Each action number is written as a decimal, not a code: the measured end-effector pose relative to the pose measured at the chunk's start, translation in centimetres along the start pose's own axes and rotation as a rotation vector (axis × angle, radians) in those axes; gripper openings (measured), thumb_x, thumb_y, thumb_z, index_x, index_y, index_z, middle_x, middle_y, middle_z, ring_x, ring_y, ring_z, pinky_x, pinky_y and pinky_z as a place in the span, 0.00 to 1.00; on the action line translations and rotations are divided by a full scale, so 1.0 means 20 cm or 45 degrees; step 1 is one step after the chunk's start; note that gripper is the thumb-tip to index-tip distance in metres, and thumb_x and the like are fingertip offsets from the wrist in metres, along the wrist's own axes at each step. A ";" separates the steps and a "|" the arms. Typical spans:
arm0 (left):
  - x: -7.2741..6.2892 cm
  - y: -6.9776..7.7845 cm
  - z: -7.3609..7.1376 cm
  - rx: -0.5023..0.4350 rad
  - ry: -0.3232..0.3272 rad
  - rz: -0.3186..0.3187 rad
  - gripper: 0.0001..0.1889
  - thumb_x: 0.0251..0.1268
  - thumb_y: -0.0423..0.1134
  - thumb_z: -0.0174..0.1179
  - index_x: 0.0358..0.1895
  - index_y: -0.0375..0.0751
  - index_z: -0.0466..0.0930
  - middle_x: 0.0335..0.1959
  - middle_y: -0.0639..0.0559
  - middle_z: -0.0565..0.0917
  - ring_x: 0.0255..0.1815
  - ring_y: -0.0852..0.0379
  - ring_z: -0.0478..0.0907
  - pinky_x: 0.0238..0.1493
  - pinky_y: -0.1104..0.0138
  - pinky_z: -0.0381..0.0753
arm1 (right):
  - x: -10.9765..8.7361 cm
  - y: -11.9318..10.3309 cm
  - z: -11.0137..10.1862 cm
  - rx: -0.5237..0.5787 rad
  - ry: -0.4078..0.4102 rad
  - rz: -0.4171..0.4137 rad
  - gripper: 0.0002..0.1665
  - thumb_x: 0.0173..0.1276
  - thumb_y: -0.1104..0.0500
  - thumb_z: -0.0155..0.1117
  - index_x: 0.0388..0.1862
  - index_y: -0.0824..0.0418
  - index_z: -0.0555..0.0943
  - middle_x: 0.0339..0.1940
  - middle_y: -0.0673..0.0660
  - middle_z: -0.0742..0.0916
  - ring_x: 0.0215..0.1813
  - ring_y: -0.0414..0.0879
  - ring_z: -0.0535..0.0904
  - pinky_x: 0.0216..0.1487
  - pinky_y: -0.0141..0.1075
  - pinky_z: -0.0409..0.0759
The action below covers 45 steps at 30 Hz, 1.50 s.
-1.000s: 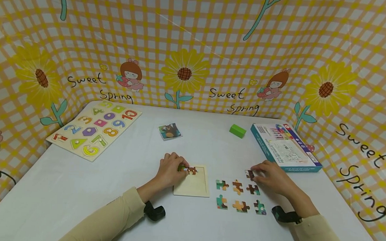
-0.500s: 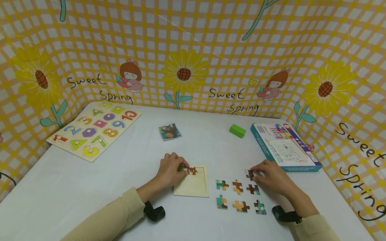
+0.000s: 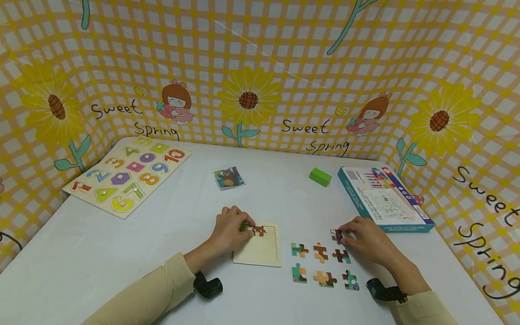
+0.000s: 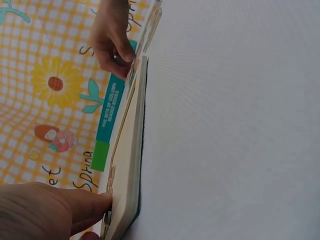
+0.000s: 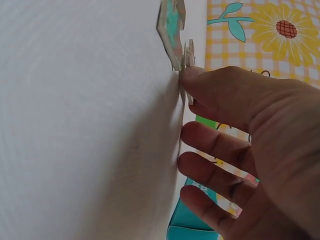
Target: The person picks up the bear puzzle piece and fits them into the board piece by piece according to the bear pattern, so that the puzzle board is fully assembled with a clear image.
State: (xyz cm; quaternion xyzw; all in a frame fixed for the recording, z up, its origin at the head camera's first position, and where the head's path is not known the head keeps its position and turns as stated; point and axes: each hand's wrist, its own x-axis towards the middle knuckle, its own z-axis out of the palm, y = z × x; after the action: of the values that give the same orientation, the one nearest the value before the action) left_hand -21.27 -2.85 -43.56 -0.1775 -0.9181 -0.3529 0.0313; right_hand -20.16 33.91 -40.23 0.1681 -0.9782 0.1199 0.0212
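Note:
My left hand (image 3: 228, 231) is at the upper left corner of a shallow wooden puzzle tray (image 3: 257, 253). Its thumb and fingers pinch a puzzle piece (image 3: 244, 226) with green on it, mostly hidden by the hand. Right beside that, a brown bear-face piece (image 3: 258, 231) lies in the tray along the top edge. Over to the right, my right hand (image 3: 364, 239) pinches a dark brown and white puzzle piece (image 3: 336, 235) between thumb and index finger, low at the table. The right wrist view shows its other fingers (image 5: 200, 167) loosely bent, holding nothing.
Several loose puzzle pieces (image 3: 320, 251) lie in two rows between the tray and my right hand. Farther back are a bear picture card (image 3: 228, 177), a green block (image 3: 320, 176) and a flat blue-edged box (image 3: 383, 200). A number board (image 3: 128, 177) lies at the left.

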 end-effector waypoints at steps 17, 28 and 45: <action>-0.01 0.02 -0.01 0.011 0.018 0.011 0.07 0.52 0.40 0.65 0.36 0.47 0.83 0.36 0.49 0.75 0.44 0.50 0.64 0.43 0.59 0.60 | 0.02 -0.14 -0.03 0.031 0.049 0.017 0.16 0.60 0.56 0.66 0.47 0.57 0.83 0.42 0.55 0.84 0.48 0.52 0.74 0.46 0.48 0.73; -0.01 0.02 -0.01 0.010 0.017 0.007 0.07 0.52 0.40 0.65 0.36 0.48 0.83 0.36 0.49 0.75 0.43 0.51 0.64 0.43 0.59 0.60 | 0.08 -0.28 -0.03 0.042 0.065 -0.033 0.17 0.60 0.55 0.66 0.47 0.57 0.83 0.42 0.54 0.84 0.48 0.50 0.74 0.48 0.47 0.73; -0.01 0.01 -0.01 0.013 0.031 0.015 0.07 0.52 0.40 0.66 0.36 0.48 0.84 0.35 0.50 0.74 0.42 0.51 0.64 0.43 0.59 0.60 | 0.19 -0.50 0.02 0.043 0.046 -0.124 0.16 0.58 0.54 0.68 0.45 0.55 0.84 0.43 0.52 0.84 0.48 0.48 0.73 0.49 0.45 0.72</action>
State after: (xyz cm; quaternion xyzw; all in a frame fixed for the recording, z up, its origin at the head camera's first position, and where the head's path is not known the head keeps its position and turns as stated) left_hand -21.05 -2.83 -43.32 -0.1786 -0.9183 -0.3503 0.0455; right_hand -20.47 23.48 -38.12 0.2137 -0.9661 0.1384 0.0418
